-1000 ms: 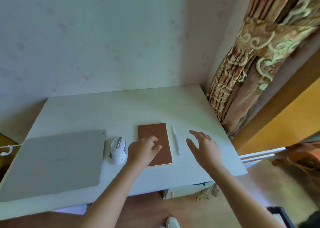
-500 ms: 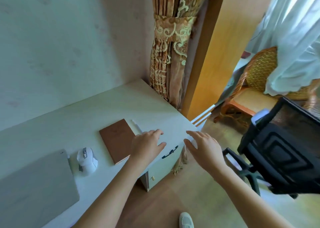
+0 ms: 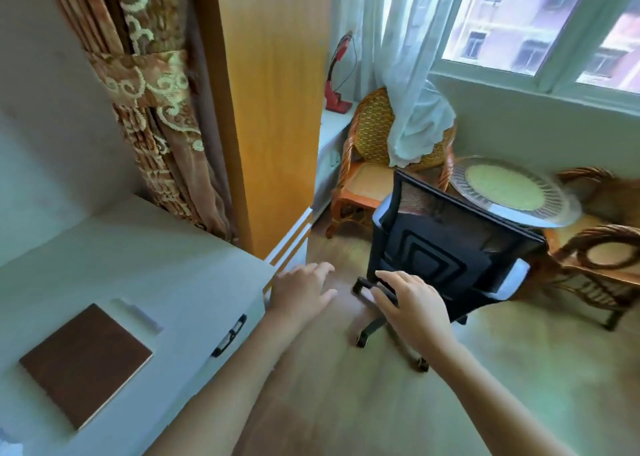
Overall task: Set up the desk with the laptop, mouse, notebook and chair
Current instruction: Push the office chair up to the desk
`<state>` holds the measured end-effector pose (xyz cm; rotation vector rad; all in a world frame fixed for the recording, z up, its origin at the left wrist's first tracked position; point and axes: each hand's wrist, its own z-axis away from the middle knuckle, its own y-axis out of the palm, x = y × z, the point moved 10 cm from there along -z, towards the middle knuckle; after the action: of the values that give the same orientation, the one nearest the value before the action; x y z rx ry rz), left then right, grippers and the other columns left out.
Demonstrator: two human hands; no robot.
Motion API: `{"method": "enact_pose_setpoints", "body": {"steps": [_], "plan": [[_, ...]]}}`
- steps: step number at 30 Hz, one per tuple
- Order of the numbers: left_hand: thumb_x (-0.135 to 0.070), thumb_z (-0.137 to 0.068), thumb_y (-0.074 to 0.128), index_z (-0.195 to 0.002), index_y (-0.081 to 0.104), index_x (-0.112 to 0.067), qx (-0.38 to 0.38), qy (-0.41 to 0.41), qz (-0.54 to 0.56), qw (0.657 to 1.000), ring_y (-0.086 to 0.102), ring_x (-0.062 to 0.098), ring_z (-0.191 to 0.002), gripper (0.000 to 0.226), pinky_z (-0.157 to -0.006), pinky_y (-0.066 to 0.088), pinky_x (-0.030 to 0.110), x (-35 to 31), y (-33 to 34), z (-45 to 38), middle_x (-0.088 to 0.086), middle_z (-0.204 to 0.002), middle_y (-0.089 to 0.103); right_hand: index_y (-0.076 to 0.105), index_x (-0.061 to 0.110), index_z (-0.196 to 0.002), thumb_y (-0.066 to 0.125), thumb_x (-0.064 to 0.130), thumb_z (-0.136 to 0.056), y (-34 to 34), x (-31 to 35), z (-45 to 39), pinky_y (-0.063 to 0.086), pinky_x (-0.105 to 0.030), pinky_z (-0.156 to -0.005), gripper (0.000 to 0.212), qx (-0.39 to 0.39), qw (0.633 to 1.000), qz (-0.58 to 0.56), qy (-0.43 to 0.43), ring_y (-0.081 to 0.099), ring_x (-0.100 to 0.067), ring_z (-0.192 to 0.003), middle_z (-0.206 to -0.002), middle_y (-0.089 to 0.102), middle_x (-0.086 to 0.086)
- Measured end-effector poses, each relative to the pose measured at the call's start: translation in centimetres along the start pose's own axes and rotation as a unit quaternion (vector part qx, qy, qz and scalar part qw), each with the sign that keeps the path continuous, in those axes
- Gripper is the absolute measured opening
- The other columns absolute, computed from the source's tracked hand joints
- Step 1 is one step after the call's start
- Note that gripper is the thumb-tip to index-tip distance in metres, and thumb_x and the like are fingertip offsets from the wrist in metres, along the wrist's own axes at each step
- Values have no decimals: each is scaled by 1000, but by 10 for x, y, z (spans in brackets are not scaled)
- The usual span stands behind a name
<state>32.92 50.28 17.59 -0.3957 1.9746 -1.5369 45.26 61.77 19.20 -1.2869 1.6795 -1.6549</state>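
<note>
Brown notebook point(image 3: 85, 364) is lying flat on the surface point(image 3: 166, 268) near its front edge, with a white pen point(image 3: 136, 313) just beside it toward the right corner. That part of the job is looking done. Laptop and mouse are not showing in this view, so I cannot tell how they are lying.

What is left, as I judge it, is the chair point(image 3: 450, 247). It is standing on the wooden floor point(image 3: 346, 403), well apart from the surface, with its mesh back facing the person and wicker seats behind it by the window.

Both hands are reaching out toward it over the floor. Left hand point(image 3: 301, 291) is hovering palm down beyond the right corner of the surface, its fingers point(image 3: 317, 269) loosely spread, holding nothing and touching nothing. Right hand point(image 3: 412, 301) is open too, its fingers point(image 3: 389, 277) slightly curled, empty, near the chair's lower back but seemingly not yet touching it.
</note>
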Motion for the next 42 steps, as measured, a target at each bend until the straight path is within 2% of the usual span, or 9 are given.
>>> {"method": "enact_pose_setpoints", "body": {"steps": [14, 21, 26, 28, 30, 33, 36, 39, 42], "plan": [[-43, -93, 49, -127, 50, -32, 25, 64, 39, 997, 58, 17, -106, 36, -83, 42, 31, -162, 78, -178, -10, -113, 63, 58, 21, -124, 54, 40, -89, -56, -219, -84, 49, -36, -89, 40, -69, 995, 10, 72, 59, -20, -108, -118, 66, 2], [-38, -97, 47, -138, 45, -24, -25, 157, -14, 987, 51, 19, -119, 44, -90, 42, 32, -194, 86, -290, -4, -133, 55, 54, 17, -129, 56, 37, -88, -58, -276, -157, 46, -41, -96, 46, -96, 989, 22, 107, 54, -23, -117, -126, 61, -3], [-57, -96, 35, -149, 30, -22, 47, 190, -88, 977, 28, 26, -141, 64, -112, 22, 45, -191, 135, -366, 1, -151, 37, 41, 20, -140, 46, 42, -93, -22, -313, -205, 26, -49, -111, 53, -42, 984, 72, 159, 36, -24, -135, -142, 47, -4], [-65, -94, 25, -149, 26, -25, 99, 190, -120, 969, 21, 28, -145, 69, -115, 8, 54, -180, 162, -388, 0, -154, 33, 32, 25, -144, 35, 46, -96, 2, -328, -219, 14, -51, -114, 53, 9, 980, 69, 189, 27, -22, -140, -147, 40, 0], [-68, -91, 19, -148, 28, -30, 120, 214, -137, 960, 21, 30, -145, 69, -114, 1, 60, -171, 183, -403, 0, -152, 36, 28, 29, -145, 29, 48, -97, 21, -339, -226, 13, -52, -113, 52, 44, 976, 54, 208, 31, -20, -138, -145, 42, 4], [-69, -87, 10, -141, 39, -40, 105, 258, -103, 955, 37, 30, -137, 68, -113, 8, 63, -167, 195, -418, -4, -134, 55, 30, 32, -144, 33, 43, -97, 35, -344, -229, 26, -56, -106, 48, 37, 971, 109, 209, 52, -24, -116, -126, 58, 2], [-64, -87, 17, -125, 57, -35, 64, 290, -50, 953, 59, 29, -104, 62, -108, 25, 63, -171, 195, -423, -3, -102, 66, 48, 27, -135, 52, 36, -91, 34, -344, -228, 39, -61, -92, 45, -28, 966, 148, 209, 61, -29, -87, -98, 66, -2], [-60, -88, 28, -110, 63, -31, 8, 302, -45, 952, 61, 28, -84, 50, -99, 38, 62, -168, 190, -415, -3, -86, 63, 57, 24, -125, 60, 34, -87, 33, -341, -224, 46, -56, -82, 39, -49, 965, 163, 199, 62, -31, -77, -88, 66, -4], [-59, -89, 29, -106, 61, -30, -4, 305, -53, 951, 60, 28, -81, 46, -96, 40, 63, -164, 191, -399, -2, -84, 61, 59, 23, -116, 61, 34, -86, 36, -334, -215, 48, -51, -76, 32, -45, 966, 168, 189, 62, -32, -74, -86, 66, -4]]}}
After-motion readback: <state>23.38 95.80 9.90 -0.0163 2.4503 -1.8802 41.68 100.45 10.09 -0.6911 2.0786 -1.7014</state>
